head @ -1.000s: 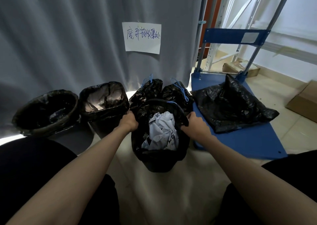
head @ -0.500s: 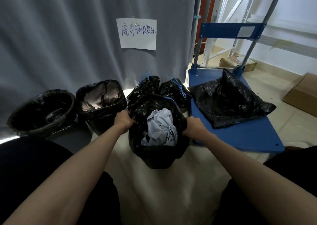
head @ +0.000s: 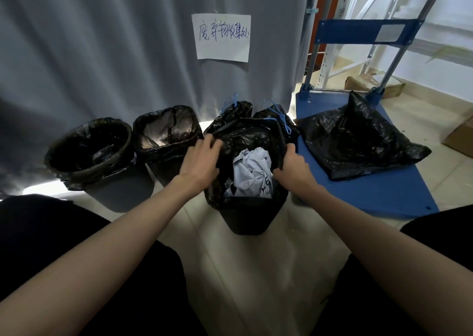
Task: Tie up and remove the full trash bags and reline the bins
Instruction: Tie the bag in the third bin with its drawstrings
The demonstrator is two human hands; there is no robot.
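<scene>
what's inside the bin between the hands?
Inside the black liner of the bin: crumpled pale blue-white paper or cloth with dark print. Anything beneath it is hidden. The left hand and right hand grip the liner's rim.

Black trash bag (head: 245, 141) at the fingertips, pale blue-white paper (head: 252, 174) between the hands, blue cart (head: 384, 195) beyond.

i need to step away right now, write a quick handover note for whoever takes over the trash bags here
Left hand: holds the left edge of the full bag, still in the middle bin.
Right hand: grips the bag's right edge.
Crumpled paper fills the bag.
Done: two tied bags sit behind it by the curtain; two bins on the left are lined; another black bag lies on the blue cart.
Left: gather and tie this bag, lift it out, reline the bin.
</scene>
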